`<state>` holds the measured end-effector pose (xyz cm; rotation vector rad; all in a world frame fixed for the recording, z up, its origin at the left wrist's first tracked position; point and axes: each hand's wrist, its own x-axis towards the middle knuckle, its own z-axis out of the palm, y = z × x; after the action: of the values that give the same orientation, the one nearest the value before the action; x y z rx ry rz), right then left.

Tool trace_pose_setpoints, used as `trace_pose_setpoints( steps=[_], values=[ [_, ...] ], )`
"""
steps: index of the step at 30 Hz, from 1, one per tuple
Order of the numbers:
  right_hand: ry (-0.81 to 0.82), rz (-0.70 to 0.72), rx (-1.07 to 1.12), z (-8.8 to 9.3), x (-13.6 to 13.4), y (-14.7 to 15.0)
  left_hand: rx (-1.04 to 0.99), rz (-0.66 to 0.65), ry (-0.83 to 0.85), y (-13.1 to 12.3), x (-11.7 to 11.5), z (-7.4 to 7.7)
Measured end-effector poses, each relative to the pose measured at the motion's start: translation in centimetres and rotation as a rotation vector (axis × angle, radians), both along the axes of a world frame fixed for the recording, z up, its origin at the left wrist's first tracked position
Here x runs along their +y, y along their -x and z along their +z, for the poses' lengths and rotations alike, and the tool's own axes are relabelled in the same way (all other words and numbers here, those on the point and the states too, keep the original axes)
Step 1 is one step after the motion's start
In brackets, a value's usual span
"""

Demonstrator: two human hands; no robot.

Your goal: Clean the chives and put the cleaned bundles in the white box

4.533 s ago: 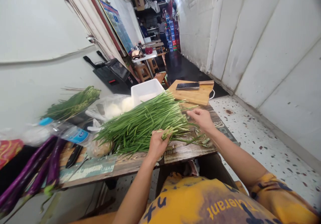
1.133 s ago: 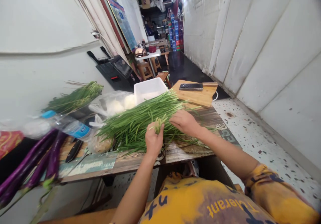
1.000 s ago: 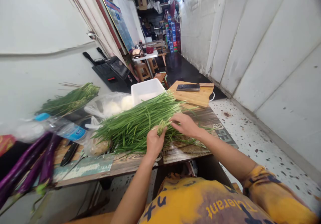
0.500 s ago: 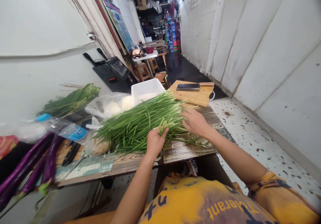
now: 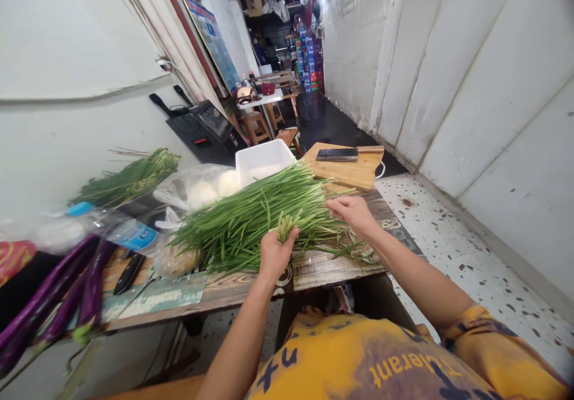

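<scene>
A big heap of garlic chives lies across the table, leaves to the left and pale cut stems to the right. My left hand is closed around a small bunch of chives at the heap's near side, the pale ends poking up past the thumb. At the stem ends on the right is my right hand, its thumb and fingers pinched together. What sits in that pinch, if anything, is too small to make out. Loose trimmings lie on the table just below the right hand.
Behind the heap stand a white plastic tub and a cutting board bearing a cleaver. To the left are a bag of white vegetables, a water bottle, eggplants, a black-handled knife and more greens.
My right hand has shifted slightly right and its fingers have drawn together into a pinch. My left hand keeps its bunch, with the stem ends now tipped more upright.
</scene>
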<state>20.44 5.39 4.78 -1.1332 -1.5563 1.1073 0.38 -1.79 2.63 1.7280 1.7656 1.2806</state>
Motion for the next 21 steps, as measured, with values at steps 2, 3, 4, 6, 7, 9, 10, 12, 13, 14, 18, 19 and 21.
trace_pose_setpoints(
  steps=[2,3,4,6,7,9,10,12,13,14,18,19,21],
  values=[
    [-0.105,-0.095,-0.178,0.1,0.2,-0.7,-0.011,-0.005,0.013,0.1,0.1,-0.2],
    [-0.185,-0.116,-0.263,0.1,0.2,-0.9,-0.009,-0.016,0.015,0.1,0.2,-0.3],
    [-0.282,-0.109,-0.331,0.1,0.2,-0.9,-0.001,-0.028,0.017,0.1,0.3,-0.4],
    [-0.507,-0.014,-0.432,-0.1,-0.1,-0.7,0.024,-0.049,0.019,0.0,0.4,-0.5],
    [-0.605,0.037,-0.48,-0.2,-0.3,-0.6,0.037,-0.052,0.017,-0.1,0.5,-0.5],
    [-0.707,0.063,-0.607,-0.4,-0.6,-0.4,0.049,-0.036,0.011,-0.1,0.5,-0.5],
    [-0.721,0.049,-0.685,-0.6,-0.7,-0.5,0.049,-0.024,0.007,-0.1,0.5,-0.4],
    [-0.733,0.043,-0.836,-0.9,-1.0,-0.8,0.051,0.011,-0.006,0.0,0.4,-0.2],
    [-0.747,0.074,-0.9,-1.1,-1.1,-1.0,0.056,0.025,-0.014,0.0,0.4,-0.1],
    [-0.769,0.116,-0.95,-1.3,-1.3,-1.3,0.063,0.034,-0.024,-0.1,0.3,0.1],
    [-0.805,0.186,-0.953,-1.3,-2.3,-1.9,0.061,0.009,-0.015,-0.5,0.1,0.6],
    [-0.794,0.189,-0.905,-1.2,-2.6,-2.0,0.057,-0.006,-0.003,-0.6,0.1,0.6],
    [-0.74,0.213,-0.759,-0.9,-3.0,-2.0,0.059,-0.033,0.001,-0.8,0.1,0.5]
  ],
)
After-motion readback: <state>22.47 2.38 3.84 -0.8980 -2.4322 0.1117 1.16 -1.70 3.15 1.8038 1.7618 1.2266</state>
